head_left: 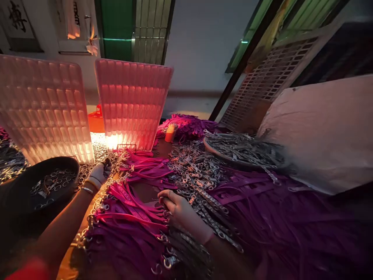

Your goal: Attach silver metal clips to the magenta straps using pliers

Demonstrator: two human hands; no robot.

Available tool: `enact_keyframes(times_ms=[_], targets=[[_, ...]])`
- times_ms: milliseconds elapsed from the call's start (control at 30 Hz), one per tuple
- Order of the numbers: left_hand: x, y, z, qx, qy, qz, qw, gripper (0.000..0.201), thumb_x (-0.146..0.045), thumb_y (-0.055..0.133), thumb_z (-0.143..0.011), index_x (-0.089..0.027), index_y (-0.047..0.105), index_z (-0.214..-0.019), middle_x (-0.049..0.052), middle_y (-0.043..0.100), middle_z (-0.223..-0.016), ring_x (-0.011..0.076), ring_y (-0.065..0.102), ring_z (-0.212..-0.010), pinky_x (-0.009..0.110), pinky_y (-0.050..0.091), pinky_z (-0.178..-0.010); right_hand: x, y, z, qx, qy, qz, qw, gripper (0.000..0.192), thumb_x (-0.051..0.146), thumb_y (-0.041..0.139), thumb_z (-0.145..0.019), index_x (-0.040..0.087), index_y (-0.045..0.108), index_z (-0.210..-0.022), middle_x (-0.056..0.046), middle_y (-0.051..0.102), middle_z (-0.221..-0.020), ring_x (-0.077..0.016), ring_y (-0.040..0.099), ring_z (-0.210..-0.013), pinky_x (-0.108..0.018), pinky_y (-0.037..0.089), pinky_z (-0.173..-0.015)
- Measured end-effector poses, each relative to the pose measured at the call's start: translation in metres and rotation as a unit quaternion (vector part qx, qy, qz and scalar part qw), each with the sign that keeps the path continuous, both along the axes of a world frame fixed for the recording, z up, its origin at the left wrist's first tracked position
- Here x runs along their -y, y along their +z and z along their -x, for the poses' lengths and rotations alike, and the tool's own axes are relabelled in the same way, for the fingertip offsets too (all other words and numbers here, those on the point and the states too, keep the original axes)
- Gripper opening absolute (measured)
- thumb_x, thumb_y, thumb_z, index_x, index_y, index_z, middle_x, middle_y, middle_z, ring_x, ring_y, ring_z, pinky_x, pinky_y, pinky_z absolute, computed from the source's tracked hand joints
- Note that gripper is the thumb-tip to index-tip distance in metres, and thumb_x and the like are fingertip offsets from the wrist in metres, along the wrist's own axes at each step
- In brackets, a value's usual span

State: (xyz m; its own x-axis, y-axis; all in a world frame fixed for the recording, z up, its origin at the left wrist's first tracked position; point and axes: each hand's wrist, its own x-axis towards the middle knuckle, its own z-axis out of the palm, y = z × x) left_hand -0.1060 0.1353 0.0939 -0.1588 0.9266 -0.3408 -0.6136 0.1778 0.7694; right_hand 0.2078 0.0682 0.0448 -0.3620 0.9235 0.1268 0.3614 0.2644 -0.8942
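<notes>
My left hand (100, 173) reaches forward over a spread of loose metal rings (96, 149) near the lit trays, its fingers curled around something small that I cannot make out. My right hand (180, 212) rests on a pile of magenta lanyard straps (131, 210), fingers bent and pinching at the strap ends with their metal clips (204, 202). More magenta straps (145, 165) lie between the two hands. A dark round bowl (17, 190) holding rings sits left of my left arm.
Two translucent ribbed trays (132, 103) stand upright at the back, glowing red and white. A shallow dish heaped with metal clips (241, 147) sits mid-right. A large white sack (326, 132) lies right. A small orange bottle (170, 133) stands behind the straps.
</notes>
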Motion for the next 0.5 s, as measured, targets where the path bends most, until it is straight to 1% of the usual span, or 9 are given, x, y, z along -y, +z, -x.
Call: enact_keyframes(times_ms=[67, 100, 133, 200, 267, 300, 333, 400, 500], targets=[[0.016, -0.011, -0.031, -0.023, -0.051, 0.019, 0.998, 0.008, -0.019, 0.058, -0.093, -0.013, 0.059, -0.089, -0.002, 0.053, -0.064, 0.0035, 0.036, -0.04, 0.012, 0.02, -0.031, 0.003, 0.007, 0.007, -0.023, -0.012, 0.017, 1.0, 0.028, 0.036, 0.046, -0.091, 0.021, 0.068, -0.1, 0.001, 0.066, -0.078, -0.0152, 0.06, -0.073, -0.026, 0.048, -0.069], [0.028, -0.018, -0.048, -0.031, -0.081, 0.026, 0.996, 0.006, -0.018, 0.06, -0.09, -0.014, 0.059, -0.086, -0.002, 0.052, -0.061, 0.0034, 0.033, -0.038, 0.012, 0.015, -0.03, 0.005, 0.011, 0.01, -0.032, -0.022, 0.019, 0.999, 0.027, 0.036, 0.047, -0.092, 0.021, 0.067, -0.102, 0.001, 0.066, -0.078, -0.0149, 0.059, -0.074, -0.026, 0.048, -0.069], [0.042, -0.025, -0.066, -0.036, -0.113, 0.03, 0.992, 0.007, -0.019, 0.063, -0.087, -0.015, 0.059, -0.085, -0.002, 0.052, -0.061, 0.004, 0.034, -0.037, 0.013, 0.015, -0.03, 0.008, 0.013, 0.012, -0.039, -0.033, 0.018, 0.999, 0.027, 0.035, 0.048, -0.092, 0.021, 0.067, -0.104, 0.001, 0.067, -0.081, -0.0149, 0.06, -0.076, -0.026, 0.048, -0.071], [0.07, -0.036, -0.098, -0.047, -0.184, 0.026, 0.981, 0.016, -0.027, 0.071, -0.081, -0.016, 0.06, -0.079, -0.004, 0.048, -0.056, 0.0046, 0.032, -0.036, 0.015, 0.017, -0.03, 0.013, 0.016, 0.012, -0.051, -0.056, 0.008, 0.997, 0.028, 0.034, 0.051, -0.092, 0.02, 0.065, -0.111, -0.001, 0.068, -0.093, -0.0153, 0.061, -0.085, -0.027, 0.049, -0.078], [0.093, -0.042, -0.121, -0.077, -0.256, 0.013, 0.964, 0.027, -0.039, 0.073, -0.078, -0.017, 0.058, -0.071, -0.005, 0.043, -0.051, 0.0049, 0.029, -0.035, 0.017, 0.018, -0.03, 0.019, 0.016, 0.009, -0.061, -0.075, 0.001, 0.995, 0.03, 0.033, 0.051, -0.093, 0.02, 0.062, -0.118, -0.003, 0.069, -0.103, -0.0155, 0.062, -0.093, -0.028, 0.049, -0.085], [0.1, -0.044, -0.129, -0.095, -0.279, 0.005, 0.956, 0.032, -0.044, 0.072, -0.079, -0.017, 0.057, -0.068, -0.005, 0.042, -0.049, 0.0052, 0.029, -0.035, 0.017, 0.018, -0.031, 0.021, 0.016, 0.006, -0.063, -0.081, -0.001, 0.995, 0.031, 0.032, 0.052, -0.093, 0.02, 0.061, -0.119, -0.003, 0.068, -0.105, -0.0153, 0.062, -0.095, -0.028, 0.049, -0.087], [0.105, -0.046, -0.135, -0.114, -0.29, -0.004, 0.95, 0.035, -0.047, 0.07, -0.079, -0.018, 0.057, -0.066, -0.004, 0.041, -0.049, 0.0055, 0.029, -0.035, 0.018, 0.019, -0.031, 0.024, 0.015, 0.004, -0.061, -0.081, -0.001, 0.995, 0.031, 0.032, 0.052, -0.093, 0.02, 0.06, -0.121, -0.003, 0.068, -0.106, -0.0151, 0.062, -0.095, -0.028, 0.049, -0.088], [0.109, -0.049, -0.142, -0.152, -0.281, -0.032, 0.947, 0.035, -0.048, 0.069, -0.079, -0.017, 0.06, -0.067, -0.003, 0.044, -0.051, 0.0065, 0.032, -0.039, 0.019, 0.023, -0.035, 0.027, 0.012, 0.0, -0.042, -0.064, -0.006, 0.997, 0.031, 0.031, 0.054, -0.093, 0.021, 0.06, -0.122, -0.002, 0.068, -0.106, -0.0148, 0.062, -0.096, -0.028, 0.048, -0.09], [0.106, -0.056, -0.145, -0.211, -0.254, -0.075, 0.941, 0.023, -0.04, 0.069, -0.079, -0.017, 0.069, -0.079, 0.0, 0.056, -0.06, 0.0087, 0.04, -0.048, 0.02, 0.032, -0.043, 0.027, 0.003, 0.0, 0.005, -0.051, -0.035, 0.998, 0.031, 0.025, 0.056, -0.092, 0.021, 0.062, -0.122, -0.002, 0.069, -0.106, -0.0155, 0.062, -0.098, -0.029, 0.047, -0.093]])
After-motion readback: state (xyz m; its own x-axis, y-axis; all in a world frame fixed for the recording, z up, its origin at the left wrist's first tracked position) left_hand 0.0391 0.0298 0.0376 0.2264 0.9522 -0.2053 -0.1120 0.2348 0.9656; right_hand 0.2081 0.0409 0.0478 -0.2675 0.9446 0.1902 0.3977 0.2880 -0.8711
